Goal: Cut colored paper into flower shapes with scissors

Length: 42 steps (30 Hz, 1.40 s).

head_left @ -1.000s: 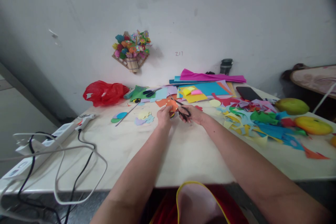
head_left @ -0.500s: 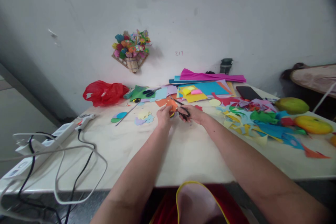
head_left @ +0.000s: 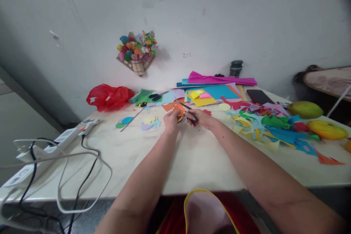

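Observation:
My left hand (head_left: 171, 119) pinches a piece of orange paper (head_left: 179, 108) over the middle of the table. In my right hand (head_left: 201, 117) are black-handled scissors (head_left: 192, 117), their blades pointing up and left beside the orange paper. Another orange sheet (head_left: 168, 106) lies just behind my left hand. To the left are cut pale paper shapes (head_left: 150, 123) and a blue circle (head_left: 127, 120) overlapping a green one. A second pair of scissors (head_left: 155, 97) rests on green paper (head_left: 143, 97).
Coloured sheets (head_left: 222, 93) and a magenta roll (head_left: 219, 79) lie at the back. Paper scraps (head_left: 255, 128), a phone (head_left: 259, 97) and mangoes (head_left: 305, 109) are on the right. On the left are a red bag (head_left: 108, 97), a power strip (head_left: 59, 142) and cables.
Both hands stay in nearly the same place, still holding the orange paper and the scissors. No other clear movement shows.

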{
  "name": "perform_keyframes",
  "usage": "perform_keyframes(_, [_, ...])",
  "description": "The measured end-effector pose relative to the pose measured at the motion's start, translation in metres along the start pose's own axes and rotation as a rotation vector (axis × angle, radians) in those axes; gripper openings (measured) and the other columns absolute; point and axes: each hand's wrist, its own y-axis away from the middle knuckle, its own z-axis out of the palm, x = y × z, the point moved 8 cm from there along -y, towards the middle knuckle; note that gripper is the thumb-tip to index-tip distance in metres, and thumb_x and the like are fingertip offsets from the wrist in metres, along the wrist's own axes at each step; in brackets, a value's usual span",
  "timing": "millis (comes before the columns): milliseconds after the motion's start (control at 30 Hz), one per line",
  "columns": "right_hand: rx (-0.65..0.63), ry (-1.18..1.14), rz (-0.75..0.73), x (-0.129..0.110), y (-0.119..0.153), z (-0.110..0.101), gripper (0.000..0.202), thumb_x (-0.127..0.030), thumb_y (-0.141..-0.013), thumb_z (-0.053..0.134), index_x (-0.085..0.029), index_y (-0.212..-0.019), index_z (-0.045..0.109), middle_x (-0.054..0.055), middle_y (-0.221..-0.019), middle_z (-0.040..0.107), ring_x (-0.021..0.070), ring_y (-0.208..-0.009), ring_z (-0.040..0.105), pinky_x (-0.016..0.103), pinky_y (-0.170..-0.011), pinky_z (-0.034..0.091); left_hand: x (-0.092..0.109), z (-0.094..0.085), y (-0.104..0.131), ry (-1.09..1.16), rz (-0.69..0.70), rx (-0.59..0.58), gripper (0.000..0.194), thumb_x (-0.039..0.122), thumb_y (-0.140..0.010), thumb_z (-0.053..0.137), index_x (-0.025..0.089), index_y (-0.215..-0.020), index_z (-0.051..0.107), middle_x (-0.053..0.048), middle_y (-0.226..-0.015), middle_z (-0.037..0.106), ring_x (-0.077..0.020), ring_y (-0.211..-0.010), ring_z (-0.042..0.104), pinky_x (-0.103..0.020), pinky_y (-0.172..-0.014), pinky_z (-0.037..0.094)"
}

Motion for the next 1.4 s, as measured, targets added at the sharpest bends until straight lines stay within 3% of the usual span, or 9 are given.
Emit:
perform_keyframes(200, [0.017, -0.004, 0.015, -0.006, 0.003, 0.004, 0.034, -0.048, -0.082, 0.068, -0.019, -0.072, 0.054, -0.003, -0.051, 0.057, 0.0078, -0.040, 0.051, 0.018, -0.033, 0.028, 0.002, 0.000, 0.005, 0.036, -0.011, 0.043, 0.019, 0.022, -0.060, 0.076, 0.016, -0.056, 0.059, 0.001, -0.054, 0.058, -0.0107, -0.052, 0.056, -0.024, -0.061, 0.049])
perform_keyframes(533, [0.036, 0.002, 0.030, -0.007, 0.004, 0.006, 0.029, -0.040, -0.082, 0.071, -0.019, -0.072, 0.055, -0.004, -0.050, 0.057, 0.0076, -0.038, 0.051, 0.017, -0.031, 0.027, 0.004, 0.001, 0.005, 0.048, -0.004, 0.042, 0.021, 0.025, -0.055, 0.078, 0.016, -0.053, 0.059, -0.001, -0.053, 0.058, -0.0118, -0.053, 0.056, -0.026, -0.062, 0.049])
perform_keyframes(1133, [0.094, 0.054, 0.059, -0.013, 0.006, 0.008, 0.030, -0.037, -0.078, 0.076, -0.020, -0.069, 0.053, -0.005, -0.048, 0.055, 0.0075, -0.036, 0.049, 0.017, -0.029, 0.025, -0.003, -0.004, -0.003, 0.036, -0.018, 0.044, 0.015, 0.021, -0.059, 0.073, 0.015, -0.054, 0.060, -0.001, -0.054, 0.059, -0.0124, -0.052, 0.056, -0.027, -0.060, 0.047])
perform_keyframes(1400, [0.136, 0.084, 0.056, -0.010, 0.005, -0.006, 0.028, -0.038, -0.078, 0.075, -0.018, -0.070, 0.056, -0.004, -0.048, 0.054, 0.0074, -0.036, 0.047, 0.018, -0.031, 0.021, -0.002, 0.000, -0.005, 0.056, -0.024, -0.046, 0.018, 0.023, -0.051, 0.077, 0.014, -0.057, 0.063, -0.004, -0.059, 0.063, -0.0140, -0.054, 0.059, -0.028, -0.060, 0.049])
